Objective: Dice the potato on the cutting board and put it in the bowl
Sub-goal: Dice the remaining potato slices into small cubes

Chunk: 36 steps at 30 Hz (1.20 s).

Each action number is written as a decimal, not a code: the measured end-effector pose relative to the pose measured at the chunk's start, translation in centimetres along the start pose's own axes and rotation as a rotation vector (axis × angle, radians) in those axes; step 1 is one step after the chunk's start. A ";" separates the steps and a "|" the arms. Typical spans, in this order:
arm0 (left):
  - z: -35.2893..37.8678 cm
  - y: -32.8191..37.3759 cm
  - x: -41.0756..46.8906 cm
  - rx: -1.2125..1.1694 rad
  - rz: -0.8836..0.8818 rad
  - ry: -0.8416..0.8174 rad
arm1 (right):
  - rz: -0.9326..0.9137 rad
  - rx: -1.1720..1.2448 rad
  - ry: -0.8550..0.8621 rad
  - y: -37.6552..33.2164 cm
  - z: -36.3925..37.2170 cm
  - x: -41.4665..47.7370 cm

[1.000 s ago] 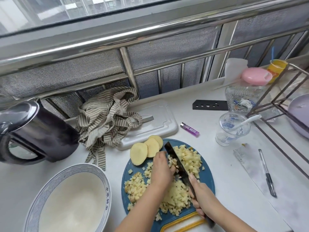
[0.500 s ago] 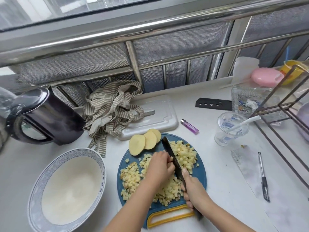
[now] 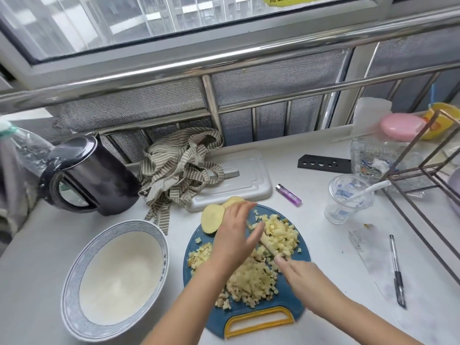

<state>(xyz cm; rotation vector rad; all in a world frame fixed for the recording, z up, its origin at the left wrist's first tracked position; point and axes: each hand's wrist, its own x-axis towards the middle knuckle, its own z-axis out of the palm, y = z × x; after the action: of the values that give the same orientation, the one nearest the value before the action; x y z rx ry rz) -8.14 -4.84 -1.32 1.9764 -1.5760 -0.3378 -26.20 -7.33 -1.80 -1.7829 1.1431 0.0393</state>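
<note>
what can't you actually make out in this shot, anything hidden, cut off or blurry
Head view only:
- knife: handle hidden in the right hand; blade blurred, partly under diced potato.
- potato slices: the left hand covers some, so count unclear; its blurred fingers hide any contact.
- metal piece on the white board: mostly under the striped cloth.
- yellow sign: cut off by the top edge.

Pale yellow potato dice (image 3: 251,280) cover a blue cutting board (image 3: 302,247) with a yellow handle; the white bowl (image 3: 74,275) has a blue-patterned rim; the cloth (image 3: 174,168) is beige-striped.
</note>
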 end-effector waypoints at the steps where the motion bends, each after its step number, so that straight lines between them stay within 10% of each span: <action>1: -0.4 0.2 0.2 0.065 0.024 -0.115 | -0.048 -0.123 0.014 -0.1 -0.3 -0.2; 9: 0.0 -1.4 -1.1 0.128 -0.129 -0.581 | -0.338 -0.778 0.017 -1.0 -0.8 0.1; 29: 1.7 -7.1 -1.2 0.211 -0.183 -0.132 | -0.344 -1.022 -0.006 0.2 -4.2 -0.6; 36: 0.4 -7.5 -0.3 0.168 -0.197 0.056 | -0.180 -0.687 0.158 3.3 -6.0 -1.3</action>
<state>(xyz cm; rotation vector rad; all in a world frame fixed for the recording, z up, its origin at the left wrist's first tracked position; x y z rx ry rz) -2.42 -3.64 -6.07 2.2576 -1.4179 -0.2305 -31.86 -11.12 -0.35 -2.5286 1.1542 0.2086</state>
